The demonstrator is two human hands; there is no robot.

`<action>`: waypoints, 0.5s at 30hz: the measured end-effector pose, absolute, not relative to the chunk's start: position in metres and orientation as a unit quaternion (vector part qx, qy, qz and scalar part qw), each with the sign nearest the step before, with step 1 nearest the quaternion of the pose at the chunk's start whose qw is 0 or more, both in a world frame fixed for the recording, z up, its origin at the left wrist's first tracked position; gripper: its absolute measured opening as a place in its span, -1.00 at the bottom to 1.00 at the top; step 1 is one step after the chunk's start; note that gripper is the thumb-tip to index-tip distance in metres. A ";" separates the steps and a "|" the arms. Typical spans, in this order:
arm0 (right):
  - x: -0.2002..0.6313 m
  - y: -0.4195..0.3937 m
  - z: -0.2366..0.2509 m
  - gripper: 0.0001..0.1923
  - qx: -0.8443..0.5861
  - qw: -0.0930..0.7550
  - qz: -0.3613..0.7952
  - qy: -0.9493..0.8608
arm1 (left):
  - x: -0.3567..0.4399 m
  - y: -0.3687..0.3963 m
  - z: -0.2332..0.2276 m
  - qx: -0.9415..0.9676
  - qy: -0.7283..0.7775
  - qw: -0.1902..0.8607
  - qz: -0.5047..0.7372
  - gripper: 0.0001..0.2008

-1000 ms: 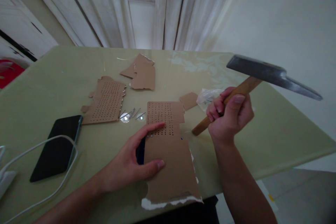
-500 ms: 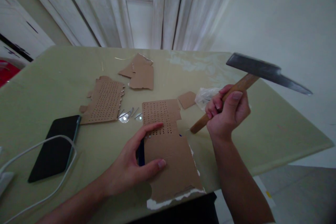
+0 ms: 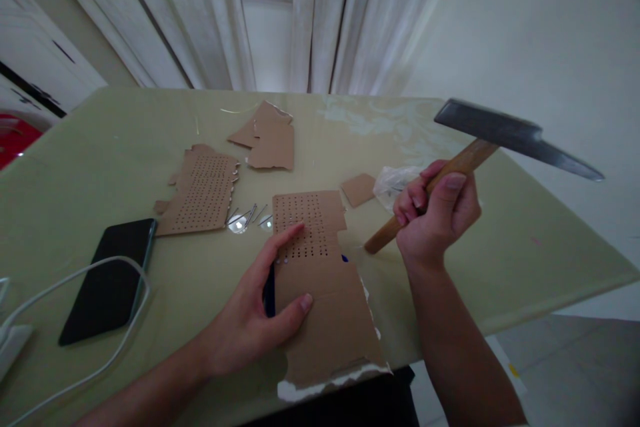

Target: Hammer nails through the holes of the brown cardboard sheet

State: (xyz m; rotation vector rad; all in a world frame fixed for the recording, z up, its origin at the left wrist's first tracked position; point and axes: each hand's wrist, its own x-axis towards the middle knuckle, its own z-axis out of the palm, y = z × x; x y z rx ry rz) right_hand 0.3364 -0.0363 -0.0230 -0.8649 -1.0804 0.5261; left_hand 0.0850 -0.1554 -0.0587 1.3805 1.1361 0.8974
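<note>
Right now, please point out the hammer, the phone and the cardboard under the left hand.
hammer [image 3: 505, 133], head view, on the metal head.
phone [image 3: 107, 280], head view, middle of the dark screen.
cardboard [image 3: 327, 317], head view, plain part below the holes.

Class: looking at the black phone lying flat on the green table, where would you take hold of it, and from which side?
Grip the flat black phone across its two long edges, coming from above at its far end. It lies face up on the green table, and a white cable crosses its near part.
</note>
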 end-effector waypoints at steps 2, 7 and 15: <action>0.336 -0.036 -0.023 -0.59 -0.390 0.739 0.238 -0.494 | 0.086 -0.155 -0.057 0.583 0.481 0.534 0.380 -0.19; 0.336 -0.035 -0.021 -0.57 -0.370 0.748 0.244 -0.494 | 0.085 -0.153 -0.055 0.602 0.480 0.517 0.374 -0.24; 0.336 -0.036 -0.023 -0.60 -0.348 0.753 0.259 -0.494 | 0.071 -0.141 -0.063 0.648 0.445 0.456 0.417 -0.16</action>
